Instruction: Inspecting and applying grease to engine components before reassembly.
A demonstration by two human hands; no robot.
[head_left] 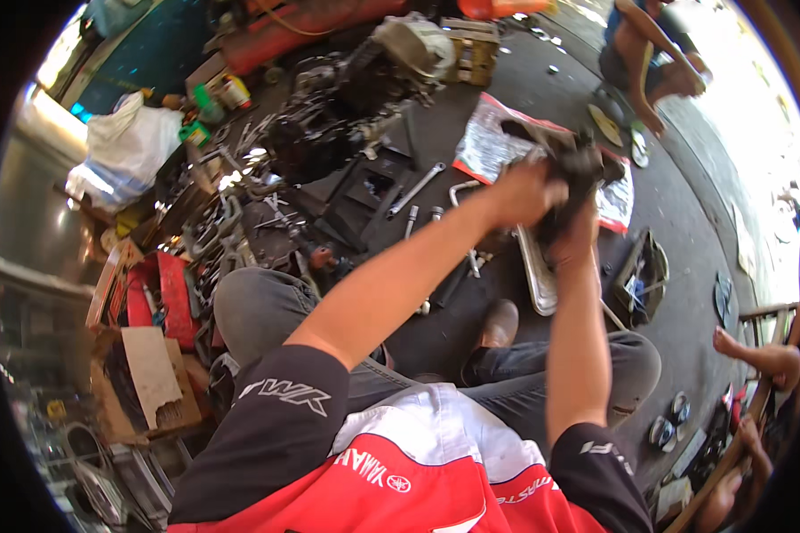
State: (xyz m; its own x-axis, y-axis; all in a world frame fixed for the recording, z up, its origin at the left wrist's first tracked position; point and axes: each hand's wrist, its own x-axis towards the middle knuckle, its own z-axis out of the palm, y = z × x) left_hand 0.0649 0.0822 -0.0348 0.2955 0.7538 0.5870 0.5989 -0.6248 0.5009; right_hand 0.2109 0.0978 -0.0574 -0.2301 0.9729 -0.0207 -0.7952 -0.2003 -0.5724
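Out in front of me, both hands are closed round a dark, greasy metal part (581,169), blurred by motion, so its exact kind does not show. My left hand (529,193) grips its near left side, and my right hand (576,242) holds it from below. Under the part, a silver plastic sheet with red edges (484,135) lies on the floor. A long metal pan or tray (537,282) rests just below my hands. To their left are a combination wrench (418,189) and a bent metal bar (458,190).
A black engine block (316,120) stands far left of centre, beside a black metal stand (364,195). Many hand tools (227,235) are heaped at left, near a red toolbox (164,289). An open bag (644,275) lies at right. Other people's legs (640,62) show at the right.
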